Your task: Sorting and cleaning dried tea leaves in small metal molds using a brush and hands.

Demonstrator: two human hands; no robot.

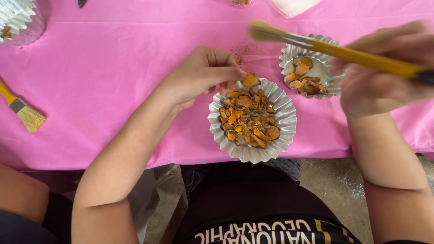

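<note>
My left hand (203, 74) pinches a dried orange slice (250, 80) just above the far rim of a fluted silver tin (289, 118) heaped with more orange slices (247, 119). My right hand (384, 72) grips a yellow-handled brush (343, 53), blurred, with its pale bristles pointing left over a smaller fluted tin (329, 86) that holds a few slices (303, 76). Both tins rest on a pink tablecloth (113, 81).
A second yellow-handled brush (22, 110) lies at the left edge of the cloth. Another fluted tin (20, 20) stands at the far left corner, and a white object (294, 6) at the top. Another person's arm (20, 194) shows at the lower left. Orange crumbs (239, 49) dot the cloth.
</note>
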